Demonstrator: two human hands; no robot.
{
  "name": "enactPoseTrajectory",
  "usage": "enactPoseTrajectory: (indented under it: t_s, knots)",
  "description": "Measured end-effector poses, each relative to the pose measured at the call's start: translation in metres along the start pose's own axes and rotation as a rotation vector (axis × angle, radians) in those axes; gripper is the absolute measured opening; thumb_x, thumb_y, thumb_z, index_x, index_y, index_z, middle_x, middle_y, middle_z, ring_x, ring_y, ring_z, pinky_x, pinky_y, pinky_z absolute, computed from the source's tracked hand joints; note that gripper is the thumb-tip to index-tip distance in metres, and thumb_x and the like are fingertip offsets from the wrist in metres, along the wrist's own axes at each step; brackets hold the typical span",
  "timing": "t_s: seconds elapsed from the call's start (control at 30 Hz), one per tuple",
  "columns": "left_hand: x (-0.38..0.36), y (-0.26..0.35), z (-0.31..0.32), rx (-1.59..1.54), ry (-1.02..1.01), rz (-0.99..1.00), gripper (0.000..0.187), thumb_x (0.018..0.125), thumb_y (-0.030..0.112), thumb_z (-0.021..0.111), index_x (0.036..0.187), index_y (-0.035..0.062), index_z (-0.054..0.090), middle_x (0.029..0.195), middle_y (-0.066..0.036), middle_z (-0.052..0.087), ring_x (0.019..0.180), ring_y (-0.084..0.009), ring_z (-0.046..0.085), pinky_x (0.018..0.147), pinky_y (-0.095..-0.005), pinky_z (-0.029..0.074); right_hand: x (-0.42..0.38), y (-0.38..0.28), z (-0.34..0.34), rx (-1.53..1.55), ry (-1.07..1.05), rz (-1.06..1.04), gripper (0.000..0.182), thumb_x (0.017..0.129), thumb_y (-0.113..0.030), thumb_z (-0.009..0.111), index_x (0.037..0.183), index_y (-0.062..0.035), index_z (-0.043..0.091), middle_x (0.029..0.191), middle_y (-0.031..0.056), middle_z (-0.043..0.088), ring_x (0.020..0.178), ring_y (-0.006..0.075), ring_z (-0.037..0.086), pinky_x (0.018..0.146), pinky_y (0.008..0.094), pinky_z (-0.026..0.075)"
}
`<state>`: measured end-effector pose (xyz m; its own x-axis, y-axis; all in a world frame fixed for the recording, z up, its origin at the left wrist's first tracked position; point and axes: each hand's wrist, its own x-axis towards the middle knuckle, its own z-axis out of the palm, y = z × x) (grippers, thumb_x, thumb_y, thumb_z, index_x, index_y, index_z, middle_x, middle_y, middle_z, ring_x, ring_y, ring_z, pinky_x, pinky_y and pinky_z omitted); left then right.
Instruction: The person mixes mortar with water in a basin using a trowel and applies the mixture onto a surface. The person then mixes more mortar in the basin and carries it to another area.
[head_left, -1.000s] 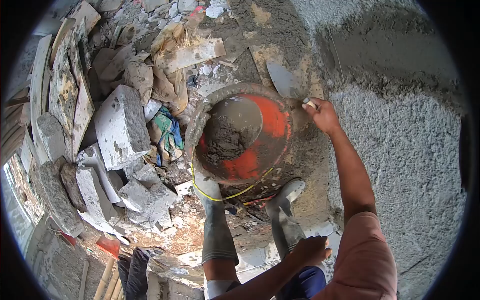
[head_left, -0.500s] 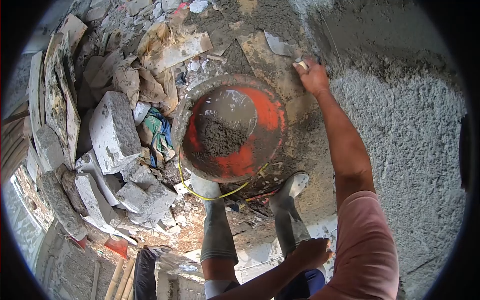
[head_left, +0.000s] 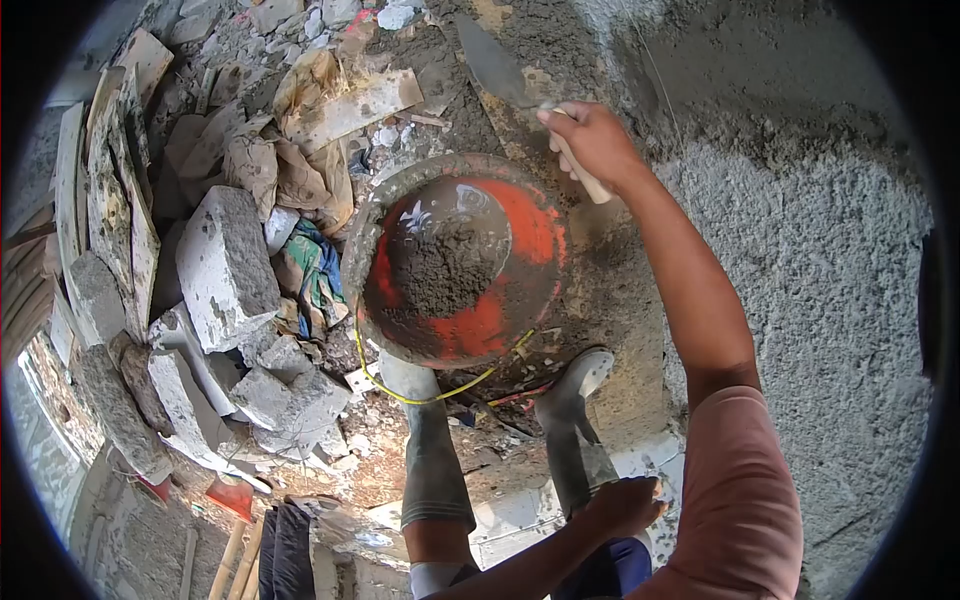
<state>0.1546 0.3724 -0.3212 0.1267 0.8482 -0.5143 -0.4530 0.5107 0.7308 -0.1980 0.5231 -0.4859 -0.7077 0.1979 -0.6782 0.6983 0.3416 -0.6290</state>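
Note:
My right hand [head_left: 597, 148] is closed round the pale wooden handle of a trowel [head_left: 495, 65]. The trowel's grey blade points up and left, above the far rim of an orange-red tub [head_left: 540, 215] caked with grey mortar. Inside the tub lies a heap of wet mortar [head_left: 445, 270], with a smooth wet patch behind it. Low in the view, my left hand [head_left: 628, 506] is held across in front of my right thigh, its fingers curled. Whether it holds anything is hidden.
On the right rises a rough plastered wall [head_left: 800, 270], its upper part coated in smoother wet mortar [head_left: 760, 70]. Broken blocks [head_left: 228, 265], boards [head_left: 120, 180] and crumpled paper sacks [head_left: 300, 175] are piled on the left. A yellow cord [head_left: 440, 398] loops by my boots [head_left: 570, 430].
My right hand has drawn back from beside the wall toward the left, and the trowel has swung left so that its blade and handle now show. My left hand has barely moved.

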Motion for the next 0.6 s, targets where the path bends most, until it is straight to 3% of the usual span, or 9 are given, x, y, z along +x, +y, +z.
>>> enactPoseTrajectory:
  t_s: [0.07,0.2,0.3,0.37,0.43,0.6]
  knots:
    - [-0.003,0.01,-0.014,0.081,-0.043,-0.029,0.043,0.095,0.04,0.059,0.117,0.0036,0.062,0.112,-0.019,0.07,0.105,-0.0366,0.068,0.088,-0.049,0.054,0.045,-0.027,0.033,0.17,-0.103,-0.05,0.043,0.097,-0.04,0.066,0.103,0.0021,0.061,0.079,0.0071,0.062,0.058,0.0145,0.058,0.049,0.0335,0.049]
    - [0.0,-0.001,-0.011,0.056,-0.012,0.047,0.042,0.094,0.039,0.06,0.118,0.0039,0.062,0.112,-0.019,0.071,0.105,-0.0367,0.069,0.088,-0.049,0.054,0.126,-0.05,0.071,0.055,-0.001,-0.103,0.044,0.095,-0.037,0.068,0.102,0.0066,0.064,0.086,0.013,0.067,0.065,0.0217,0.066,0.053,0.0388,0.053]
    - [-0.002,0.006,-0.023,0.063,-0.042,0.042,0.042,0.094,0.039,0.06,0.119,0.0045,0.062,0.112,-0.019,0.071,0.106,-0.0364,0.068,0.088,-0.0492,0.054,0.161,-0.031,0.057,-0.157,0.197,-0.159,0.04,0.094,-0.032,0.067,0.103,0.0069,0.07,0.098,0.0215,0.071,0.08,0.0311,0.073,0.07,0.0438,0.057]
    - [-0.002,0.017,-0.032,0.076,-0.071,-0.003,0.043,0.094,0.039,0.06,0.119,0.0051,0.062,0.113,-0.019,0.071,0.106,-0.0362,0.068,0.088,-0.0494,0.054,0.171,-0.007,0.034,-0.152,0.351,-0.138,0.043,0.093,-0.034,0.066,0.107,0.0061,0.071,0.104,0.0232,0.072,0.086,0.0329,0.073,0.079,0.0432,0.056]
    - [0.003,0.013,-0.025,0.069,-0.038,-0.004,0.043,0.094,0.04,0.06,0.12,0.0055,0.062,0.113,-0.018,0.071,0.106,-0.036,0.068,0.088,-0.0496,0.054,0.159,-0.007,0.006,-0.065,0.334,-0.025,0.047,0.091,-0.039,0.066,0.108,0.0049,0.072,0.103,0.0223,0.073,0.09,0.0327,0.073,0.082,0.0428,0.055]
    - [0.003,0.012,-0.026,0.071,-0.022,-0.006,0.042,0.094,0.041,0.06,0.118,0.0056,0.063,0.112,-0.017,0.071,0.106,-0.0352,0.069,0.088,-0.0499,0.054,0.173,0.007,-0.025,-0.341,0.393,-0.056,0.05,0.092,-0.044,0.064,0.109,0.0026,0.073,0.096,0.0202,0.074,0.091,0.0327,0.072,0.087,0.0436,0.054]
